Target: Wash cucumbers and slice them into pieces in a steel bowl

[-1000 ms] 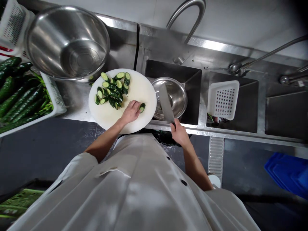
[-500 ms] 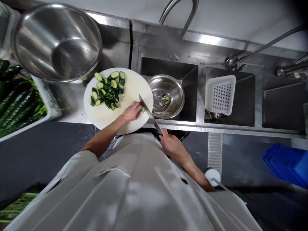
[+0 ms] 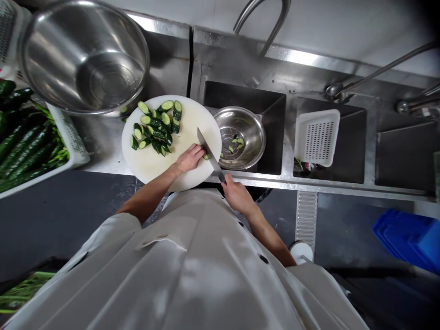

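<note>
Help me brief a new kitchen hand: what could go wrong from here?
The left hand steadies a cucumber piece right beside the knife in the right hand, so a slip could cut it. The cutting board seems to overhang the front edge of the counter, so it might tip under pressure.

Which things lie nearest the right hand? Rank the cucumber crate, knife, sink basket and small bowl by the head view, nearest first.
1. Knife: gripped in the right hand.
2. Small bowl: just ahead.
3. Sink basket: farther off, to the right.
4. Cucumber crate: far left, beyond the board.
</note>
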### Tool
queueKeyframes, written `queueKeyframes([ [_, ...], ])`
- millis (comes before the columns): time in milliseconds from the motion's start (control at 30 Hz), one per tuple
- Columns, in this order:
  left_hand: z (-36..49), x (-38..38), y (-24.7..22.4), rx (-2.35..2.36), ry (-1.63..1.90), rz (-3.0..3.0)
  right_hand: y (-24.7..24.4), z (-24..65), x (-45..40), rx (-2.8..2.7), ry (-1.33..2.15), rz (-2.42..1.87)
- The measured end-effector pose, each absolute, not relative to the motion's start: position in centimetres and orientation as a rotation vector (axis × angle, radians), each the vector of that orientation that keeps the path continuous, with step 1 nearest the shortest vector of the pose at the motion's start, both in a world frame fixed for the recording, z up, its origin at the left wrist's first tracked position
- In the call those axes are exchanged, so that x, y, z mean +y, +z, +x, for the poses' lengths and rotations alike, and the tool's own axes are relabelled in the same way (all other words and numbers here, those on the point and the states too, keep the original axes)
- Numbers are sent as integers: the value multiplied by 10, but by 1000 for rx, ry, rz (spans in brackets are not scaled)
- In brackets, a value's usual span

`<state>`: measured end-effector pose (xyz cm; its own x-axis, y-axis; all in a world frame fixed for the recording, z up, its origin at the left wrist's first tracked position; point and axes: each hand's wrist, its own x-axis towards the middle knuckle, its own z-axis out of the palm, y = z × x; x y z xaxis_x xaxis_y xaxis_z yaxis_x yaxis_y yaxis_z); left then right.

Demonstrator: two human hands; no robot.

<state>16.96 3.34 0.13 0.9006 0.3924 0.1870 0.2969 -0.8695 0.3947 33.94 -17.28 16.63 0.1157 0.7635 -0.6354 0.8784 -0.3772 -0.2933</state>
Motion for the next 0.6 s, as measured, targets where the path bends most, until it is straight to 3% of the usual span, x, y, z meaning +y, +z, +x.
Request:
queueKeyframes([
  [600,164,33,-7,499,508,2727,162,342,-165,1712,-1139,2234],
])
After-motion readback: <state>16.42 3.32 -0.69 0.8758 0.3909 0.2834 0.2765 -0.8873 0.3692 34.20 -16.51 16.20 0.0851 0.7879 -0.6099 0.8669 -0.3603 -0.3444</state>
